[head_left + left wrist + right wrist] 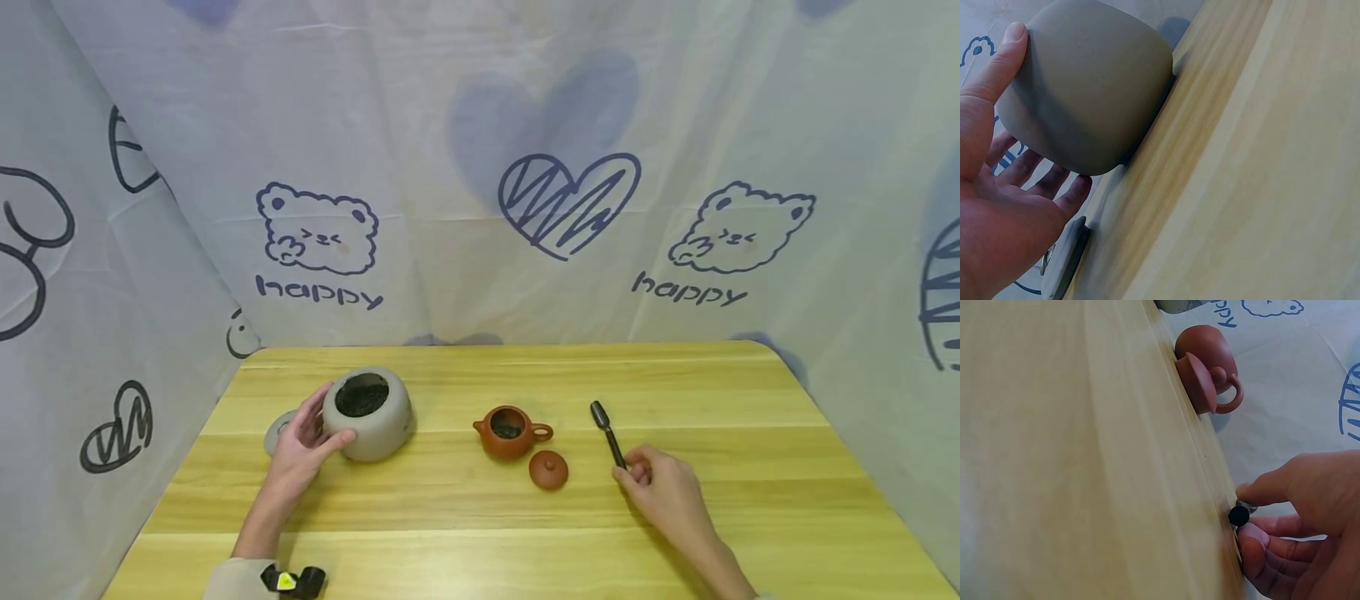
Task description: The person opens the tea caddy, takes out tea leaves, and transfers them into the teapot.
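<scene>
On the left of the table stands a round grey tea jar (378, 429), its open mouth showing dark tea leaves (362, 398). My left hand (300, 446) holds the jar's left side, thumb in front and fingers behind; the left wrist view shows the jar (1094, 81) close up. At the right, my right hand (667, 492) pinches the handle end of a black tea scoop (606, 423), whose head points away from me. In the right wrist view the scoop's round end (1239, 515) shows beside the thumb and fingertips.
A small reddish-brown teapot (497, 443) with dark leaves inside stands mid-table, handle to the right. Its lid (548, 471) lies in front of it. The jar's grey lid (273, 435) lies behind my left hand. A printed cloth (450, 250) hangs along the table's back edge.
</scene>
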The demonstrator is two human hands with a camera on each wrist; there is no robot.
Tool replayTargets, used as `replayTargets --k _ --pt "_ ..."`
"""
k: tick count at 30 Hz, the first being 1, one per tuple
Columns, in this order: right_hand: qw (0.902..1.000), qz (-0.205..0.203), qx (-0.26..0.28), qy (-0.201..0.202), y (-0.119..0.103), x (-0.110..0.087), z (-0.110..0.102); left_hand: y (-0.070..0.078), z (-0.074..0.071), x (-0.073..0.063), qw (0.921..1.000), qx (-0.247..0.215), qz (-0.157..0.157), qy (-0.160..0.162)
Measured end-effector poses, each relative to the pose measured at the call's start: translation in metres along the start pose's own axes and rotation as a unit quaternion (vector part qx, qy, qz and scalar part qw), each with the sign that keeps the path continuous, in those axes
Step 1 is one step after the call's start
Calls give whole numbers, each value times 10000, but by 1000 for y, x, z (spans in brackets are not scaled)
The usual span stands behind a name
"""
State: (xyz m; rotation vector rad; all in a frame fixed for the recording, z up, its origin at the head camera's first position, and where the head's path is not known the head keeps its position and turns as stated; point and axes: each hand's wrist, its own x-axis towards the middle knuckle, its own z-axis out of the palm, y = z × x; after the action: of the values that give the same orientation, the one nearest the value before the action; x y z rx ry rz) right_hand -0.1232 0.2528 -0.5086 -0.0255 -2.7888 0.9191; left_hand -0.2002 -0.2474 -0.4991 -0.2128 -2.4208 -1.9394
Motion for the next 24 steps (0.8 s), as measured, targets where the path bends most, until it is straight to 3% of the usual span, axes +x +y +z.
replayTargets --k 13,24 --pt "9997 150 145 -102 -3 1 -4 0 -2 0 9999 -57 62 -62" --pt "9991 -167 260 284 -4 2 -6 3 -4 -2 9998 -51 71 -193"
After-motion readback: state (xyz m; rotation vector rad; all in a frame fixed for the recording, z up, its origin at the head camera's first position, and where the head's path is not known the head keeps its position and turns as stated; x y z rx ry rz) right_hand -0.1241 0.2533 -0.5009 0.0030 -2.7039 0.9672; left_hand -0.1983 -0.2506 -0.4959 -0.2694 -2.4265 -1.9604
